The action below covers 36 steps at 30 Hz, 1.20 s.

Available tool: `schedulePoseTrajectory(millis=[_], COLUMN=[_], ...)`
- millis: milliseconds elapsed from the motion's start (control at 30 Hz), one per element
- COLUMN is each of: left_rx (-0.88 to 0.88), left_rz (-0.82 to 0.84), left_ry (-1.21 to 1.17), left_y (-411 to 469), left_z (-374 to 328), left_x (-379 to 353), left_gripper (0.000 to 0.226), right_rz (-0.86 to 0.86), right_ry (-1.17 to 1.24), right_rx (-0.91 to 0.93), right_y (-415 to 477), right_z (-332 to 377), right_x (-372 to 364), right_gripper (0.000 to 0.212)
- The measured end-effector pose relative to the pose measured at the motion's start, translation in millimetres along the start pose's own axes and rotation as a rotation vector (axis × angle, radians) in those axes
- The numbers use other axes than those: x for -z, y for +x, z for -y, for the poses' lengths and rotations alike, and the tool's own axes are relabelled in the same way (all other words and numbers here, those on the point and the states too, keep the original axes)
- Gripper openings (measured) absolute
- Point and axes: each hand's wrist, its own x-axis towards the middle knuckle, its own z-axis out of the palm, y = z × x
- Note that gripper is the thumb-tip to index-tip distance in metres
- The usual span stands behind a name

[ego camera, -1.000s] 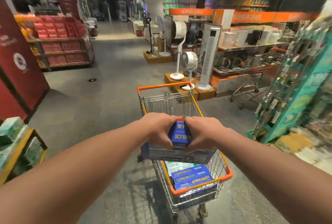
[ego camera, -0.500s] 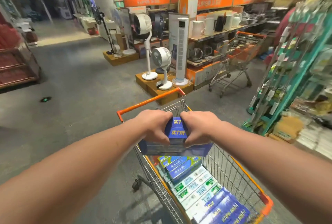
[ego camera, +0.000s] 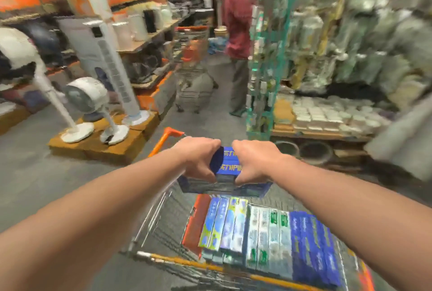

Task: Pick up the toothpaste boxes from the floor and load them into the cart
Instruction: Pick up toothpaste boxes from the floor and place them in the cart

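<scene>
Left hand and right hand each clamped on blue cardboard toothpaste box stack, over orange-rimmed wire cart; assorted toothpaste boxes inside at 5 o'clock.

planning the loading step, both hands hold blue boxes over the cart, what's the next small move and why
Probably lower the blue boxes into the cart, next to the loaded boxes. The left hand and right hand grip them from either side just above the basket, so a short descent should seat them.
</scene>
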Motion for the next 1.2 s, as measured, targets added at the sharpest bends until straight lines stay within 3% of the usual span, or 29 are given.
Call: schedulePoseTrajectory(millis=[233, 433, 567, 800, 1000, 1200], left_rx=[-0.437, -0.655, -0.79, -1.043, -1.21, -1.334], left_rz=[0.093, 0.124, 0.14, 0.191, 0.183, 0.182], left_ry=[-0.017, 0.095, 0.185, 0.298, 0.343, 0.317], left_y=[76.6, 135.8, 178.3, 242.1, 284.3, 305.3], left_z=[-47.5, -115.1, -146.2, -162.9, -151.4, -124.5], left_x=[-10.9, -33.5, -66.9, -165.6, -263.9, -325.6], left_gripper=[0.056, 0.064, 0.064, 0.057, 0.068, 0.074], right_rz=[0.082, 0.115, 0.085, 0.142, 0.199, 0.201], right_ry=[0.068, 0.116, 0.225, 0.383, 0.445, 0.493], right_rx=[-0.458, -0.714, -0.885, -1.215, -1.43, -1.536], right_y=[-61.0, -94.6, -96.9, -54.0, -1.7, 42.2], right_z=[-22.2, -59.1, -72.4, -62.7, -42.5, -13.6], right_x=[-26.0, -69.6, -123.5, -237.9, -324.6, -373.5], right_gripper=[0.063, 0.063, 0.073, 0.083, 0.086, 0.089])
